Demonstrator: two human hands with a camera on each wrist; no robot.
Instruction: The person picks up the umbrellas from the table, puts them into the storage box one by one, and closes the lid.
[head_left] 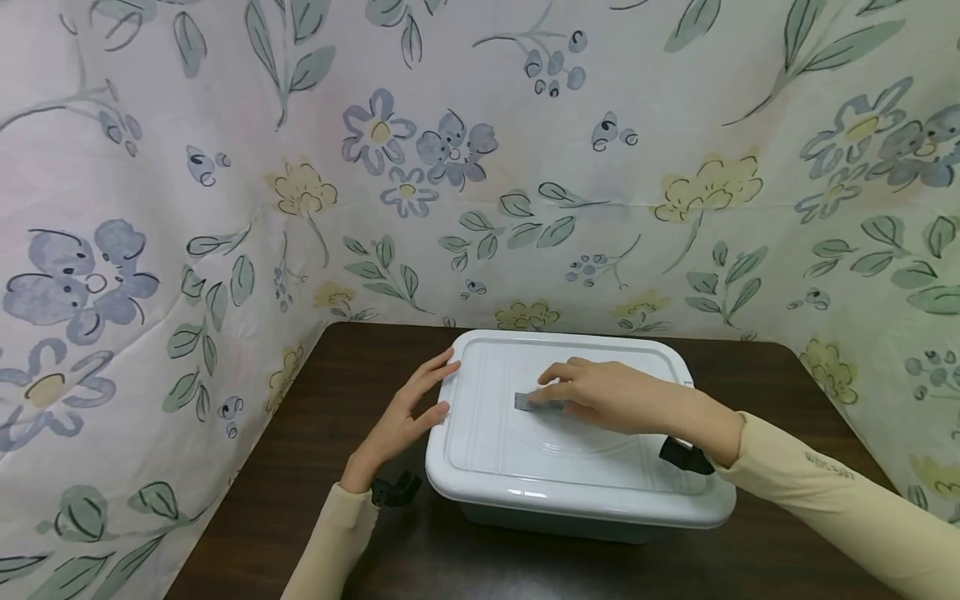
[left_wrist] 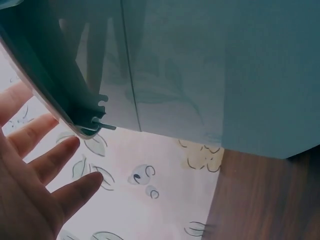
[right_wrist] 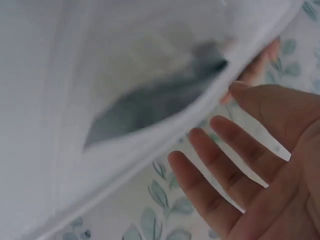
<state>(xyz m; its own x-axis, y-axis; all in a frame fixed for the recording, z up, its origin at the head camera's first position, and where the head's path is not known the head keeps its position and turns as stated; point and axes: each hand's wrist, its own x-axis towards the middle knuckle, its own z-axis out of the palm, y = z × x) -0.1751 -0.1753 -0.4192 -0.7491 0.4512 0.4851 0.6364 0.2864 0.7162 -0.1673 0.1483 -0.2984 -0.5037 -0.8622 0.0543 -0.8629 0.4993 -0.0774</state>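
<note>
A storage box with a white lid [head_left: 480,450] and a grey-green body [head_left: 555,521] stands on a dark wooden table. My left hand [head_left: 405,421] is at the lid's left edge, its spread fingertips against or very near the rim. In the left wrist view, the left hand's fingers [left_wrist: 65,152] lie beside the lid's corner, above the box wall [left_wrist: 200,75]. Over the middle of the lid is my right hand [head_left: 600,396], one fingertip at a flat grey strip [head_left: 522,402]. The right wrist view shows the strip [right_wrist: 145,112] blurred, with loosely extended right fingers [right_wrist: 210,195] nearby.
The table [head_left: 360,358] reaches around the box on all sides. Flower-patterned fabric [head_left: 480,250] hangs behind the table and along both sides. A black strap [head_left: 686,456] is at the right wrist and another black strap [head_left: 396,490] at the left.
</note>
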